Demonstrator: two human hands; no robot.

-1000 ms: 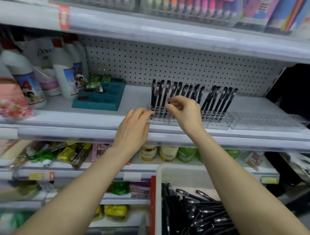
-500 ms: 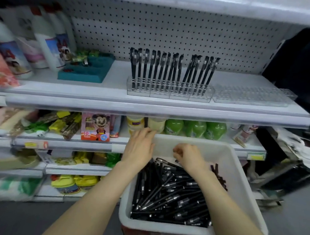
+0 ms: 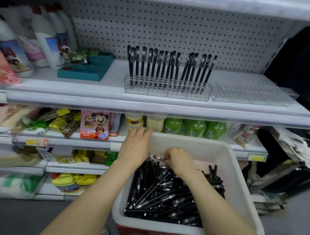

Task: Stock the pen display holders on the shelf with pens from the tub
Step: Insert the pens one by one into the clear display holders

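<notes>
Near the far wall of the white tub [image 3: 236, 176], the right hand [image 3: 179, 161] pinches one black pen [image 3: 159, 158] above the loose pens [image 3: 163, 197]. The left hand [image 3: 136, 144] lies at the tub's far-left corner, fingers straight, holding nothing. Farther off, clear display holders [image 3: 167, 94] on the shelf [image 3: 78, 92] carry upright pens [image 3: 168, 67].

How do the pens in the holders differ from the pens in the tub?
The holder pens stand nearly upright in neat rows in the clear holders. The tub pens lie flat in a loose heap in the white tub, pointing many ways. No hand touches the holder pens, while the right hand pinches one of the tub pens. Both are slim black pens that look alike.
</notes>
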